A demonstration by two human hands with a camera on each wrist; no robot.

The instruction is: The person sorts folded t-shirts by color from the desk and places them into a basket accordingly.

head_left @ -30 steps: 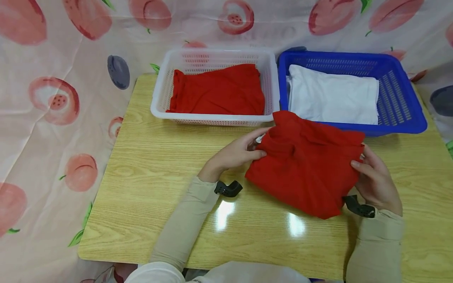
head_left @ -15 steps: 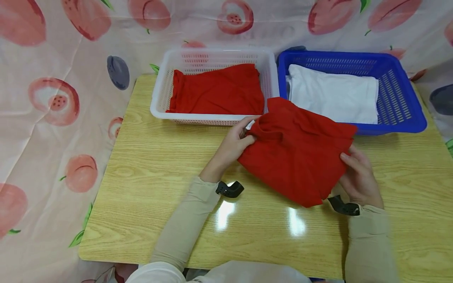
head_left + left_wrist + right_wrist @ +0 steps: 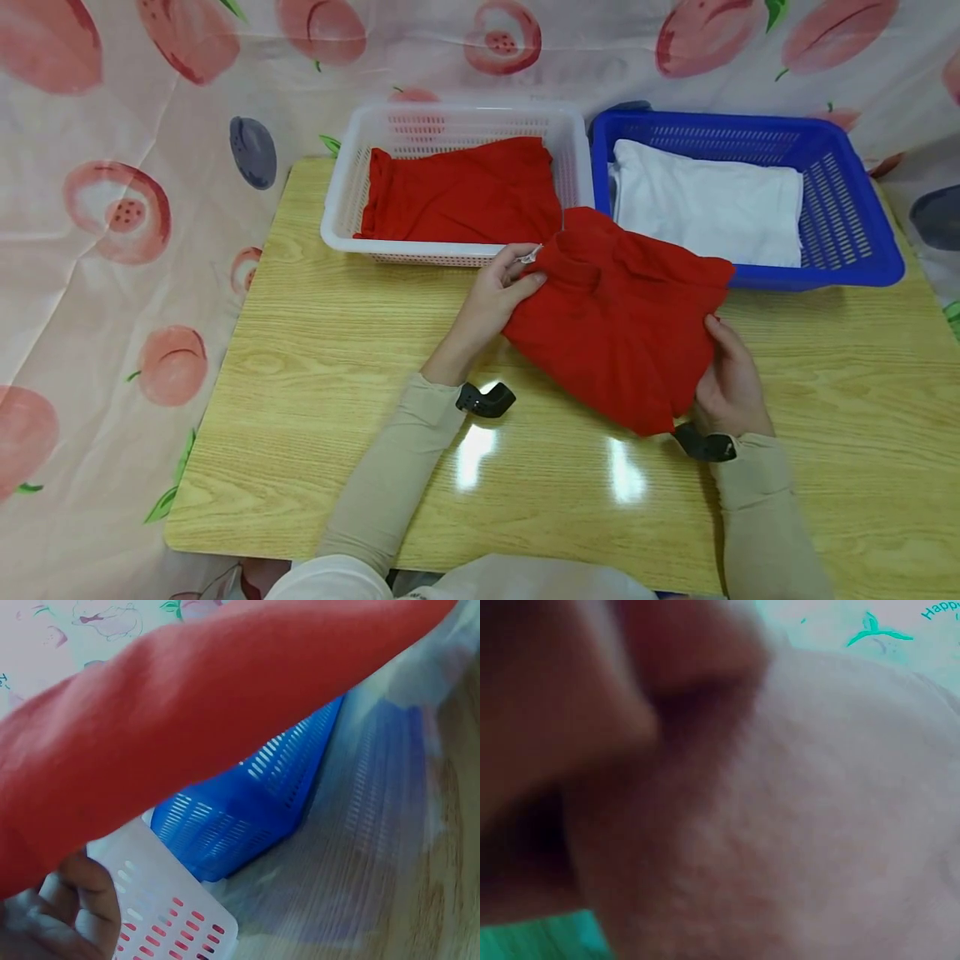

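A folded red shirt (image 3: 622, 333) hangs above the table in front of the two baskets, tilted with one corner toward the person. My left hand (image 3: 491, 300) grips its left edge, thumb on top, beside a small white label (image 3: 532, 255). On the opposite edge my right hand (image 3: 731, 383) holds the cloth, thumb over it and the other fingers mostly hidden underneath. The left wrist view has the shirt (image 3: 187, 712) stretching across from the curled fingers (image 3: 94, 892). Close-up fabric (image 3: 817, 810) fills most of the right wrist view, blurred.
Behind the shirt stand a white basket (image 3: 420, 247) with folded red cloth (image 3: 465, 196) in it and, touching it on the right, a blue basket (image 3: 847, 277) with folded white cloth (image 3: 705, 204). A fruit-print sheet (image 3: 585, 50) hangs behind the wooden table (image 3: 315, 400).
Both hands have carried the red shirt left and slightly away from the person, toward the white basket. The right hand has moved further left, closer to the left hand.
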